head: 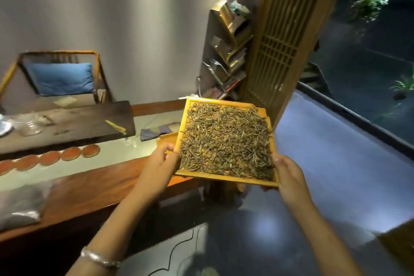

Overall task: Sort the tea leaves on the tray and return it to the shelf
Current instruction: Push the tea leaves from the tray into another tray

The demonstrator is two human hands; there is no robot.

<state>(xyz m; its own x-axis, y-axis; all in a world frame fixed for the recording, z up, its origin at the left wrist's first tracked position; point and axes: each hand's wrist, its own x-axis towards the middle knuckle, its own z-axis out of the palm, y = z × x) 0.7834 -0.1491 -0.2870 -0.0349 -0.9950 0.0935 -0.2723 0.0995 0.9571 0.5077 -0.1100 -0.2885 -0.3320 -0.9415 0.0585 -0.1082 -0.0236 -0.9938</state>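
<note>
A square yellow wooden tray [226,179] is held up in the air, past the right end of the table. Dry brown and gold tea leaves [226,139] cover its whole floor in an even layer. My left hand [160,164] grips the tray's left rim near the front corner, thumb on top. My right hand [287,177] grips the front right corner, fingers under the tray. A slanted shelf [226,51] with books and packets stands against the wall behind the tray.
A long wooden table [94,188] with a pale runner and a row of round orange coasters [51,158] lies to the left. A dark tea board [67,123], a chair with a blue cushion [62,78] and a wooden lattice screen [282,36] stand behind. Dark floor lies below.
</note>
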